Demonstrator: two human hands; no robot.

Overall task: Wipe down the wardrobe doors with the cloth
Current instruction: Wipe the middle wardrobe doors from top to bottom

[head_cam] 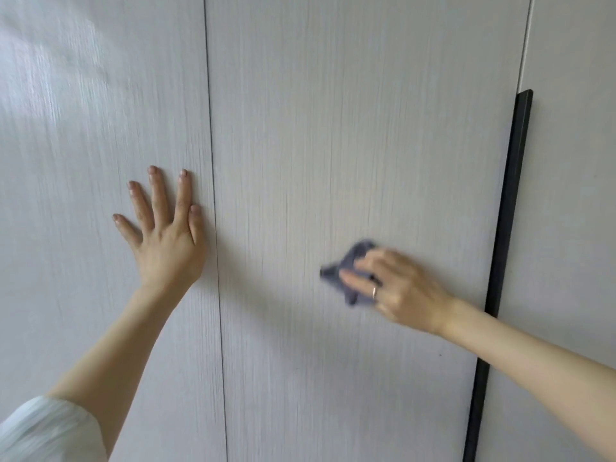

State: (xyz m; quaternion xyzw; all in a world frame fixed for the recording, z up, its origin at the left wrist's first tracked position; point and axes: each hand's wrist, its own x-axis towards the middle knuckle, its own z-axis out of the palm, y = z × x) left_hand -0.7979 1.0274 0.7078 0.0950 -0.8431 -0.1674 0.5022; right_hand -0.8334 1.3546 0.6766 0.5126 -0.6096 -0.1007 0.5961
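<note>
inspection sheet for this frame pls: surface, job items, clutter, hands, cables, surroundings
Surface: pale wood-grain wardrobe doors; middle door under wipe, left door shows glare.
Job's things: blue-grey cloth, bunched, against the middle door.
Clutter: nothing seen.
Grippers: left hand flat on the left door, fingers spread; right hand presses the cloth, motion-blurred, ring on a finger.
Cables: nothing seen.
Surroundings: black vertical handle strip at the middle door's right edge; right door beyond it; white sleeve.

wardrobe doors (350,128): pale grey, fine vertical grain, closed, side by side.
cloth (350,266): small, grey-blue, crumpled, blurred, flat against the middle door.
</note>
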